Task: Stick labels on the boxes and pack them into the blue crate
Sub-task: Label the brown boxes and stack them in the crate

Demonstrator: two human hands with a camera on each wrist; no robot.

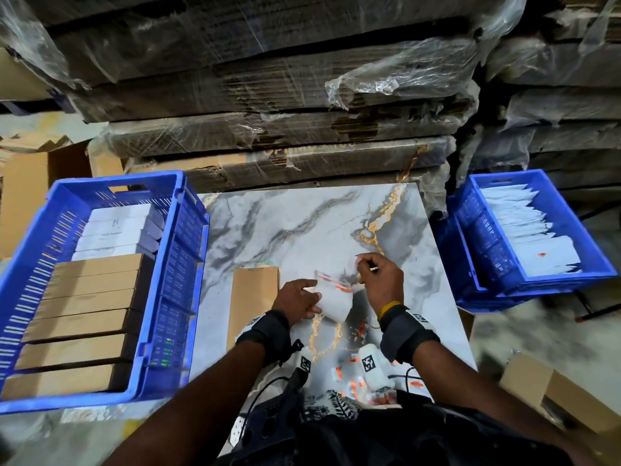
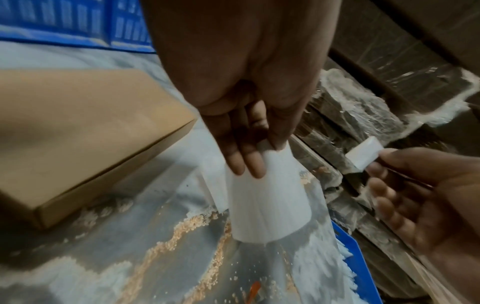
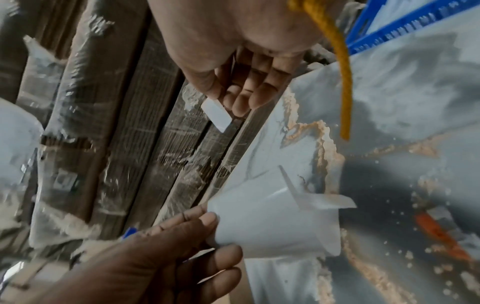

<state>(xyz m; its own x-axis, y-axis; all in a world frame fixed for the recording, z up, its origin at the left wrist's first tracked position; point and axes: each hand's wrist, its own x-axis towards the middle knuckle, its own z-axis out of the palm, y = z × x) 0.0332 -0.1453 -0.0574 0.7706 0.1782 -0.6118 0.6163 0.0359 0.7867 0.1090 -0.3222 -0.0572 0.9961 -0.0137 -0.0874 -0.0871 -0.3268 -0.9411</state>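
My left hand (image 1: 312, 302) pinches a white label backing sheet (image 1: 336, 299) above the marble table (image 1: 302, 223). My right hand (image 1: 361, 267) pinches a small white label (image 1: 355, 262) just peeled off, a little beyond the sheet. A brown cardboard box (image 1: 255, 297) lies flat on the table, left of my left hand. The blue crate (image 1: 111, 183) at the left holds rows of brown and white boxes. The left wrist view shows the sheet (image 2: 267, 195) under my left fingers (image 2: 249, 164). In the right wrist view the label (image 3: 215, 115) sticks out from my right fingertips (image 3: 239, 102).
A second blue crate (image 1: 571, 260) at the right holds white label sheets. Orange and white scraps (image 1: 349, 381) litter the table's near edge. Wrapped stacks of flat cardboard (image 1: 268, 95) wall off the back. An open carton (image 1: 554, 395) sits low at the right.
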